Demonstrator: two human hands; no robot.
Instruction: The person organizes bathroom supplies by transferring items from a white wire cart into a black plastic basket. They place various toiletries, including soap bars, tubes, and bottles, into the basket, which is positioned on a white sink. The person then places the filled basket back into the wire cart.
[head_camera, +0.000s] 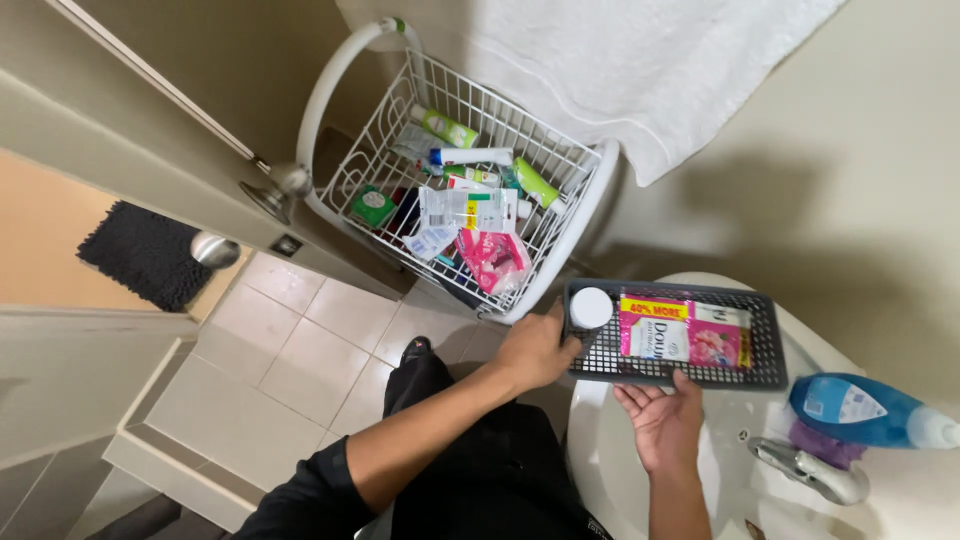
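A dark grey plastic mesh basket (766, 340) is held over the white sink (610, 470). My left hand (535, 350) grips its left end and my right hand (662, 418) supports its near edge from below, palm up. Inside the basket lie a white round lid or jar (590, 307) and a pink and white flat package (683, 330). To the left stands a white wire rack basket (590, 195) filled with several tubes, packets and a pink pouch (492, 258).
A blue bottle (865, 410) lies at the sink's right beside the chrome tap (812, 472). A white towel (640, 70) hangs on the wall above. An open door with a round knob (287, 180) stands at the left; a dark mat (145, 255) lies beyond.
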